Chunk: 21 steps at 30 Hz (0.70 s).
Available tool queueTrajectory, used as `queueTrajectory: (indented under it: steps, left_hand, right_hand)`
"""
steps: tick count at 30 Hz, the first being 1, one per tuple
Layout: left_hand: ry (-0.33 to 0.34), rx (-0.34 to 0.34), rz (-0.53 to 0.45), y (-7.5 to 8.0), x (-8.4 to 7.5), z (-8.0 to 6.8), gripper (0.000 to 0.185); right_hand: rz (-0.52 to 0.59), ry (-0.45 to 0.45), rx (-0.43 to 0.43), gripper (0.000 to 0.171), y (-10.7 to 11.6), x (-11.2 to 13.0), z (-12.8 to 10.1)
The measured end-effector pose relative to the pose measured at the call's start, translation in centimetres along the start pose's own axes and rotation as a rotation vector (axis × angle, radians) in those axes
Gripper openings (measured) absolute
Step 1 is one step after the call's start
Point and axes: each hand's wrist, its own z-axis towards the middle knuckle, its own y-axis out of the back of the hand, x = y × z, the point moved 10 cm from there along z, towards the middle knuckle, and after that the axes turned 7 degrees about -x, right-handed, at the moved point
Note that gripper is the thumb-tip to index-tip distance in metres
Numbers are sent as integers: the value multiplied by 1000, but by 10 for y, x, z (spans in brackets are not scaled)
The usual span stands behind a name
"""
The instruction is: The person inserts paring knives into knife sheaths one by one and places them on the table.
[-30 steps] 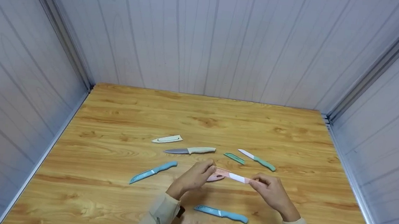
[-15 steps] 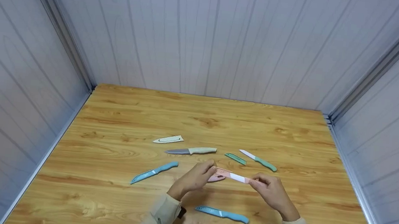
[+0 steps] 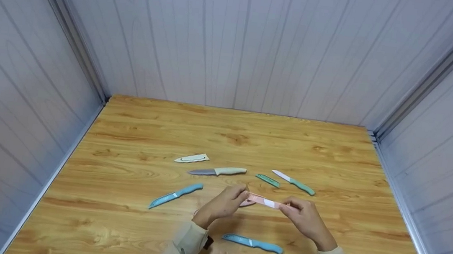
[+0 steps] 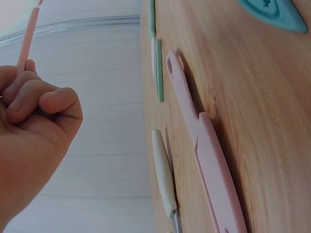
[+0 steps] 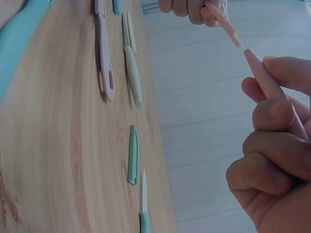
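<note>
Over the tabletop (image 3: 106,232), between walls (image 3: 222,46), your left grip (image 3: 223,202) is clasping a pink sheath (image 3: 257,199), your right grip (image 3: 306,218) a knife (image 3: 269,203).

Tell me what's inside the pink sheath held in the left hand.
Part of a white blade runs into the pink sheath. The stretch next to the pink handle shows; the tip is covered, so how far in it reaches cannot be seen.

A slim pink-handled knife (image 5: 265,77), held in the right hand (image 3: 307,218), is raised above the bench (image 3: 114,233), its white blade (image 3: 269,203) partly inside a narrow pink sheath (image 3: 257,199) gripped by the left hand (image 3: 223,203).
</note>
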Motion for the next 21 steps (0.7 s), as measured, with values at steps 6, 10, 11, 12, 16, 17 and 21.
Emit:
queueTrajectory:
  steps: [6,10,11,12,16,17,21]
  left_hand:
    - [-1,-11,-3,1,2,0,25]
    - [-3,-21,-10,3,2,0,24]
    - [-4,-24,-9,3,2,0,24]
    - [-6,-25,-11,3,1,0,24]
    - [-15,-32,-22,3,0,0,25]
    - [-18,-32,-25,3,0,0,26]
    - [-10,-45,-32,3,0,1,25]
  right_hand:
    - [9,-11,6,8,-1,-1,2]
    - [10,-13,16,9,-2,0,3]
    - [10,-14,19,9,-2,0,3]
    - [12,-15,24,10,-3,0,4]
    - [21,-16,41,12,-4,1,5]
    - [23,-15,43,12,-4,1,5]
    - [25,-5,41,11,-5,2,6]
